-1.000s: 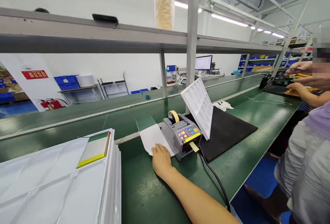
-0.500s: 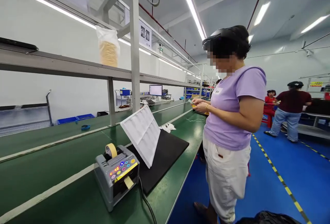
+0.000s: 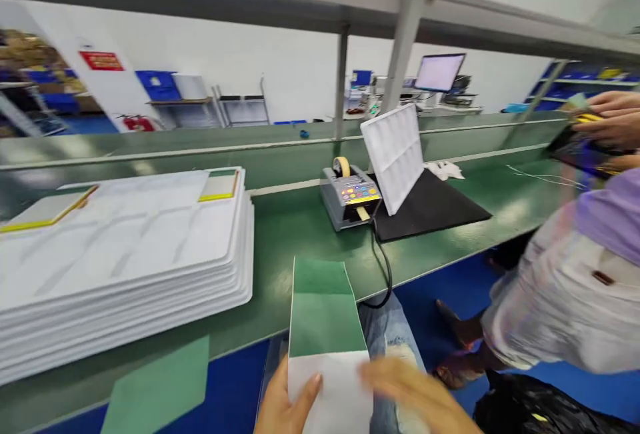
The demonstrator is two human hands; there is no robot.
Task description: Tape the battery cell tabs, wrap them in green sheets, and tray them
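Note:
My left hand grips a flat green-and-white card by its lower left edge, thumb across the white part. Green covers the card's upper part, where a crease or band runs across. Blurred by motion, my right hand is at the card's right edge; whether its fingers hold anything I cannot tell. To the left, a loose green sheet juts over the bench's front edge. Beyond it rises a stack of white trays, with pale, yellow-edged flat pieces lying in the top one.
A tape dispenser stands on the green bench, its cable hanging over the front edge. Beside it, a white tray leans above a black mat. At right, a co-worker's hands hold something small. A black bag lies below.
My view has swung left and down from the co-worker to the bench before me. Both my hands, the green-and-white card and the tray stack have come into view.

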